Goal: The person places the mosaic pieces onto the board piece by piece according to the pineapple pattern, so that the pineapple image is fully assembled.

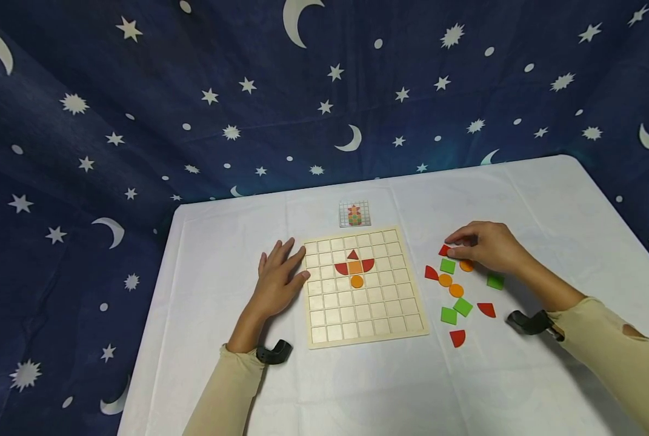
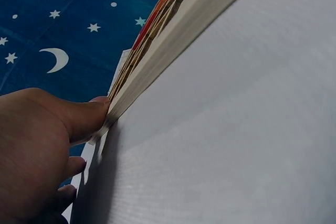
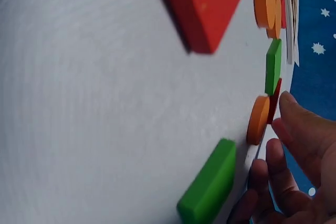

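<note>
My left hand (image 1: 277,284) lies spread at the left edge of a wooden grid board (image 1: 368,315), its thumb touching the board's side (image 2: 152,69). On the board sit a red triangle (image 1: 352,255), an orange square (image 1: 354,267) flanked by two red quarter circles (image 1: 341,269), and an orange disc (image 1: 357,281). To the right of the board, my right hand (image 1: 490,245) pinches a small red piece (image 1: 443,249) between thumb and forefinger, low at the table. Its full shape is partly hidden by the fingers.
Around the right hand lie loose pieces: green squares (image 1: 448,315), orange discs (image 1: 456,290) and red quarter circles (image 1: 457,338). A small pattern card (image 1: 354,214) lies behind the board on the white tablecloth (image 1: 237,242). A starry blue curtain (image 1: 280,151) hangs behind the table.
</note>
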### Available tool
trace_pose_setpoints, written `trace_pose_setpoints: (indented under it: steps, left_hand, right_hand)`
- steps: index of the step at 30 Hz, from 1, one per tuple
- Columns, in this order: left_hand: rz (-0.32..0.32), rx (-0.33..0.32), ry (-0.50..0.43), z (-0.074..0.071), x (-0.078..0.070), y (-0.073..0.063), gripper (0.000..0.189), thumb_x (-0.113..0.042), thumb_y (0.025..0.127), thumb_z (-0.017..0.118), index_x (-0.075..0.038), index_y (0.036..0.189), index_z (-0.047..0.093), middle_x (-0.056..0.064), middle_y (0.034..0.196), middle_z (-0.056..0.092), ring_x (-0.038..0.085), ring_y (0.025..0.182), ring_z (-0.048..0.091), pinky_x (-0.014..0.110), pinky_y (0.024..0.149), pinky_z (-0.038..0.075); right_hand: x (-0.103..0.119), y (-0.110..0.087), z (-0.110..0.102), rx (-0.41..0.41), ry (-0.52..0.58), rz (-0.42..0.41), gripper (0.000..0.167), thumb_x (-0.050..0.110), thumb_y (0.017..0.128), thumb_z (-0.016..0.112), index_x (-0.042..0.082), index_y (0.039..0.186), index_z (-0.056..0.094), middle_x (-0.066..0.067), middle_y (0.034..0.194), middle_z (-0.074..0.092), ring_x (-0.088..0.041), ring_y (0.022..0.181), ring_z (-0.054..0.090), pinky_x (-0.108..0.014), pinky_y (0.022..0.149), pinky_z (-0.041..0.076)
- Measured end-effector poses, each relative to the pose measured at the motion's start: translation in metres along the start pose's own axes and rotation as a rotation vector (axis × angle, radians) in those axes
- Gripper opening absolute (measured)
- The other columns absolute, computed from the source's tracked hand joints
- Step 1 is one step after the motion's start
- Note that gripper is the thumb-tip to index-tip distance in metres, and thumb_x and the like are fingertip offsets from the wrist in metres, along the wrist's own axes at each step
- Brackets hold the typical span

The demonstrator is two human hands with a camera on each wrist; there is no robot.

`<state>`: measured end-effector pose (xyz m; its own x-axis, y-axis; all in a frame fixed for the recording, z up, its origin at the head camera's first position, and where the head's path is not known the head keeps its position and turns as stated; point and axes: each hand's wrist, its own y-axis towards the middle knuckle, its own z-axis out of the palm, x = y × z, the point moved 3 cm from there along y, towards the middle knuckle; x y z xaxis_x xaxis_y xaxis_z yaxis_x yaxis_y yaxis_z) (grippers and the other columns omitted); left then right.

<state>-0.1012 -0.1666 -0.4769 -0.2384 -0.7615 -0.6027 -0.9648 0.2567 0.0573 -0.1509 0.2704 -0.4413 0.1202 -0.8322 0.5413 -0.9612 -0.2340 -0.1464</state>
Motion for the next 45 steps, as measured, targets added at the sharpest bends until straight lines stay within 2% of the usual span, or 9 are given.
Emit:
trace_pose_setpoints:
  steps: [4, 10, 16, 20, 24, 28, 32, 39, 45]
  left_hand:
    - [-0.003, 0.006, 0.001, 0.000, 0.000, 0.000, 0.057, -0.034, 0.101, 0.062, -0.012, 0.152, 0.050, 0.015, 0.167, 0.030, 0.039, 0.158, 0.014, 0.066, 0.123, 0.002]
    - [-0.007, 0.009, 0.011, 0.000, 0.000, 0.000, 0.058, -0.035, 0.101, 0.063, -0.013, 0.152, 0.050, 0.014, 0.167, 0.030, 0.038, 0.159, 0.014, 0.066, 0.124, 0.002]
    - [-0.007, 0.007, 0.014, 0.000, 0.000, 0.000, 0.058, -0.036, 0.101, 0.063, -0.013, 0.152, 0.050, 0.014, 0.167, 0.030, 0.038, 0.159, 0.014, 0.066, 0.123, 0.002]
    - [-0.001, 0.004, 0.011, 0.000, 0.000, 0.000, 0.058, -0.035, 0.101, 0.064, -0.012, 0.152, 0.050, 0.015, 0.167, 0.031, 0.039, 0.158, 0.015, 0.067, 0.123, 0.003]
    - [-0.004, 0.006, 0.011, -0.001, 0.000, -0.001, 0.057, -0.035, 0.101, 0.063, -0.012, 0.152, 0.050, 0.015, 0.167, 0.031, 0.039, 0.158, 0.015, 0.067, 0.123, 0.003]
    - [0.001, 0.001, 0.009, -0.001, 0.000, -0.001, 0.057, -0.035, 0.101, 0.063, -0.012, 0.152, 0.050, 0.015, 0.166, 0.032, 0.040, 0.158, 0.016, 0.067, 0.123, 0.003]
    - [0.008, -0.004, 0.005, 0.000, 0.001, 0.000, 0.056, -0.035, 0.101, 0.063, -0.012, 0.152, 0.051, 0.015, 0.166, 0.032, 0.040, 0.158, 0.016, 0.068, 0.122, 0.003]
    - [-0.009, 0.010, 0.002, -0.001, 0.001, 0.000, 0.056, -0.036, 0.102, 0.061, -0.015, 0.152, 0.050, 0.013, 0.167, 0.030, 0.037, 0.159, 0.014, 0.065, 0.124, 0.001]
    - [-0.015, 0.015, 0.004, 0.000, 0.002, 0.000, 0.057, -0.036, 0.102, 0.062, -0.014, 0.153, 0.049, 0.013, 0.168, 0.030, 0.037, 0.159, 0.014, 0.065, 0.124, 0.001]
  right_hand:
    - [0.002, 0.001, 0.004, -0.002, -0.011, 0.015, 0.026, 0.023, 0.086, 0.084, 0.009, 0.107, 0.080, -0.005, 0.088, 0.068, -0.023, 0.081, 0.053, -0.031, 0.066, 0.043]
    - [0.007, 0.003, 0.007, 0.015, -0.009, 0.015, 0.020, 0.018, 0.085, 0.084, 0.012, 0.104, 0.079, -0.006, 0.090, 0.068, -0.025, 0.085, 0.053, -0.034, 0.071, 0.044]
    - [0.012, 0.003, 0.008, 0.024, 0.022, -0.028, 0.013, 0.013, 0.087, 0.082, 0.017, 0.098, 0.076, 0.000, 0.083, 0.068, -0.023, 0.084, 0.057, -0.031, 0.072, 0.048]
    - [0.020, 0.000, 0.007, 0.020, 0.085, -0.034, 0.010, 0.015, 0.090, 0.080, 0.018, 0.099, 0.076, 0.000, 0.089, 0.072, -0.021, 0.085, 0.062, -0.024, 0.073, 0.052]
    - [0.031, -0.003, 0.005, 0.057, 0.201, 0.003, 0.010, 0.019, 0.093, 0.076, 0.018, 0.103, 0.074, -0.006, 0.095, 0.070, -0.024, 0.075, 0.064, -0.026, 0.061, 0.053]
    - [0.043, -0.005, 0.009, 0.122, 0.311, 0.030, 0.014, 0.020, 0.096, 0.073, 0.014, 0.109, 0.071, -0.011, 0.096, 0.069, -0.026, 0.072, 0.066, -0.029, 0.061, 0.057]
    - [0.051, -0.005, 0.017, 0.185, 0.408, 0.039, 0.024, 0.016, 0.098, 0.070, 0.008, 0.121, 0.067, -0.014, 0.102, 0.071, -0.025, 0.079, 0.071, -0.030, 0.073, 0.062]
    - [0.067, 0.000, 0.036, 0.249, 0.515, 0.005, 0.037, 0.001, 0.095, 0.064, 0.004, 0.132, 0.057, -0.016, 0.113, 0.070, -0.025, 0.090, 0.071, -0.029, 0.078, 0.062]
    - [0.085, 0.002, 0.049, 0.242, 0.543, -0.021, 0.044, 0.009, 0.086, 0.081, 0.001, 0.124, 0.060, -0.011, 0.101, 0.071, -0.021, 0.085, 0.069, -0.022, 0.076, 0.057]
